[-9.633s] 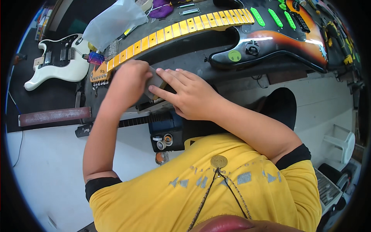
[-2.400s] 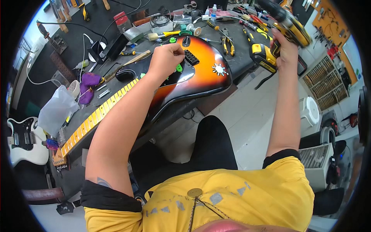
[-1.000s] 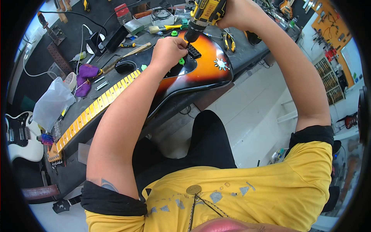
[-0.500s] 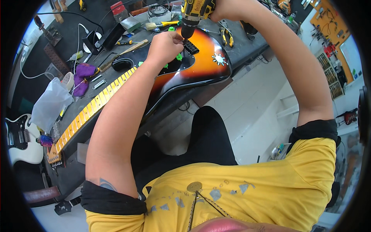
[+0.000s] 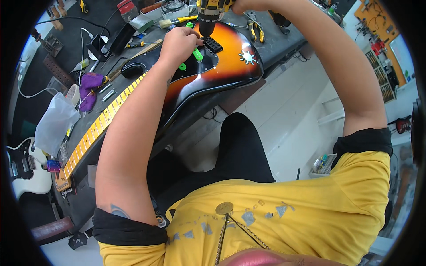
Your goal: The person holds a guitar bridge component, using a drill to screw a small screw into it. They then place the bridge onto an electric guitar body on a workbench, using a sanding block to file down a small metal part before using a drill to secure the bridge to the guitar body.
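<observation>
A sunburst electric guitar point(image 5: 242, 37) lies on the workbench, its yellow maple neck point(image 5: 103, 119) running toward the lower left. Gripped in my right hand point(image 5: 248, 4) is a yellow and black cordless drill point(image 5: 207, 21), pointing down at the black bridge point(image 5: 214, 45) on the guitar body. The drill is cut off by the top edge. My left hand point(image 5: 179, 43) is at the bridge beside the drill's tip, thumb and fingers pinched together; what they pinch is too small to make out. Bright green pieces point(image 5: 197, 54) sit on the black pickguard beneath that hand.
Pliers with yellow handles point(image 5: 256, 32), a paintbrush point(image 5: 177, 21) and a screwdriver point(image 5: 141, 44) lie around the guitar. A purple cloth point(image 5: 91, 88) and a clear plastic bag point(image 5: 55, 122) are left of the neck. Farther left is a white guitar point(image 5: 33, 173).
The whole scene has shifted slightly up and left in view. Both hands and the drill stay at the bridge, and more of the green pieces shows below my left hand.
</observation>
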The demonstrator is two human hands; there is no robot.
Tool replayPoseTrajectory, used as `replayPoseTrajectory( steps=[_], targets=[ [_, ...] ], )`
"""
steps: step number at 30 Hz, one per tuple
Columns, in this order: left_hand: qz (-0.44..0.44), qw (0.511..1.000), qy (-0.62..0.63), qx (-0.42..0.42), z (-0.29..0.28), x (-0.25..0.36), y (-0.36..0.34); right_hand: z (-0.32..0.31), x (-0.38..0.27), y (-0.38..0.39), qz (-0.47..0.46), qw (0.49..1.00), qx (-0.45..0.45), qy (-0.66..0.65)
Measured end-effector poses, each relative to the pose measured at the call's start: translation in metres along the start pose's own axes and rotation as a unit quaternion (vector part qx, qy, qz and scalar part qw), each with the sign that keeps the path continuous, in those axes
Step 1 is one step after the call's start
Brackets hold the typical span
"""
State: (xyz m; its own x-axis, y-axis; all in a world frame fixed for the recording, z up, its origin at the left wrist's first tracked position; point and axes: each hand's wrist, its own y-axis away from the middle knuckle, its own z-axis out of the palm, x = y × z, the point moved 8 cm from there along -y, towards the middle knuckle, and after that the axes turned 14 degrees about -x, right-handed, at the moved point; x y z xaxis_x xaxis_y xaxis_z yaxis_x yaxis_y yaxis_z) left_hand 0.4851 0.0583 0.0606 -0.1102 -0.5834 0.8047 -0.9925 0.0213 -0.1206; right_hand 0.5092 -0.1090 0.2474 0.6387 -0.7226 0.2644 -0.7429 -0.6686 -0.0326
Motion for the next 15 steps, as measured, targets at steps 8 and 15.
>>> replayPoseTrajectory(
  steps=[8,15],
  targets=[
    [0.011,1.0,-0.011,0.003,-0.0002,-0.0039,-0.003,0.0023,-0.0004,-0.0022,0.002,1.0,-0.003,-0.003],
    [0.014,1.0,-0.017,0.023,-0.0008,-0.0018,-0.0016,0.0046,-0.0027,-0.0036,-0.012,1.0,-0.008,0.005]
  ],
)
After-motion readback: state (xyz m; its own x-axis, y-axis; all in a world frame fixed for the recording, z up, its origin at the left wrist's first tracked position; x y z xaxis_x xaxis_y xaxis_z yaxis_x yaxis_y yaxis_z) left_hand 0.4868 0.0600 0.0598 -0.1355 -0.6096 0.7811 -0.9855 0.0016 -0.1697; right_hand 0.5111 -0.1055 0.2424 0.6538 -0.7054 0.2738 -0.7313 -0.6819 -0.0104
